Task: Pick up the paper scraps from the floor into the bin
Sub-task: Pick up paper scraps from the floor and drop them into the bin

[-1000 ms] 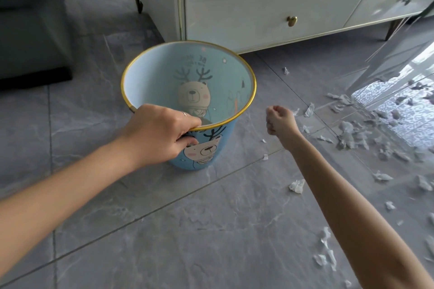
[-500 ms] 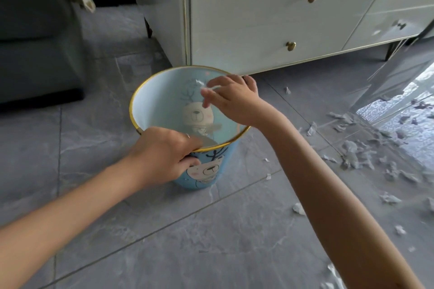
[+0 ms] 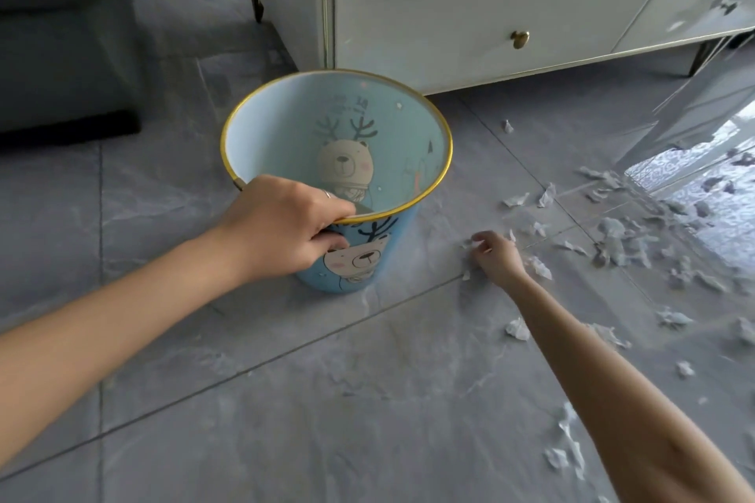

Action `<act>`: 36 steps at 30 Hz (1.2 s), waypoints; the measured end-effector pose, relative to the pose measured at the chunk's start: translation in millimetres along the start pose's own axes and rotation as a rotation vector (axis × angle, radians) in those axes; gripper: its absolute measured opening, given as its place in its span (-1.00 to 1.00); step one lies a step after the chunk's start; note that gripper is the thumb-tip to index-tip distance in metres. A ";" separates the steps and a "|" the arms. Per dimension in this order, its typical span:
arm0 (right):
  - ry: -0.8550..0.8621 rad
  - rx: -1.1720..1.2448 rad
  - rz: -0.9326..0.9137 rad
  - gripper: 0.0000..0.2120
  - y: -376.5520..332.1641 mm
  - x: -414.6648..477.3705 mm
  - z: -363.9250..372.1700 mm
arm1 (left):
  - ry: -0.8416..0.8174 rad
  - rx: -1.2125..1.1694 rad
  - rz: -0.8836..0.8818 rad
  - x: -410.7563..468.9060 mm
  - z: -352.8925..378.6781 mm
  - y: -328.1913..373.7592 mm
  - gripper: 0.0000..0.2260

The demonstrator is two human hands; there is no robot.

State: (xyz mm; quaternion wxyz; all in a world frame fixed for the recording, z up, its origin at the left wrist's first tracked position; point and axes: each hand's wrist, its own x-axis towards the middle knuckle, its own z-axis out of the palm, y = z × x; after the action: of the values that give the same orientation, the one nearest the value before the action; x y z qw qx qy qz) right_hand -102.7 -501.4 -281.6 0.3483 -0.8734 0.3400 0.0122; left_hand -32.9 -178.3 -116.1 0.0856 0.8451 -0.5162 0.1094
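Observation:
A light blue bin [image 3: 286, 127] with a gold rim and a bear print stands upright on the grey tiled floor. My left hand [image 3: 286, 225] grips its near rim, thumb outside and fingers over the edge. To the right of the bin, my right hand [image 3: 496, 255] is down at the floor, its fingertips pinching a small white paper scrap [image 3: 474, 244]. Several white paper scraps [image 3: 613, 245] lie scattered on the tiles to the right, with another scrap [image 3: 518, 329] near my right forearm.
A white drawer cabinet [image 3: 470, 4] with brass knobs stands behind the bin. A dark sofa base [image 3: 61, 53] is at the far left. More scraps [image 3: 566, 457] lie low on the right, and a bright patterned patch of floor [image 3: 702, 192] is at the right edge.
My right hand left the bin's mouth, where it dropped a scrap, and went down to the floor on the right. My left hand kept its hold on the rim.

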 end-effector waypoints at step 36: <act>0.466 0.647 -0.599 -0.82 -138.2 -74.1 -72.5 | 0.023 -0.001 0.031 -3.6 1.5 3.7 -0.89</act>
State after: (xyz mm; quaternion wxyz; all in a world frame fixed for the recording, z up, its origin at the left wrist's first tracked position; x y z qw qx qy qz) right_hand -92.0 -430.0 -124.6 0.5047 -0.7592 0.1295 -0.3900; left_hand -37.6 -177.2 -118.4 0.0903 0.8358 -0.5281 0.1201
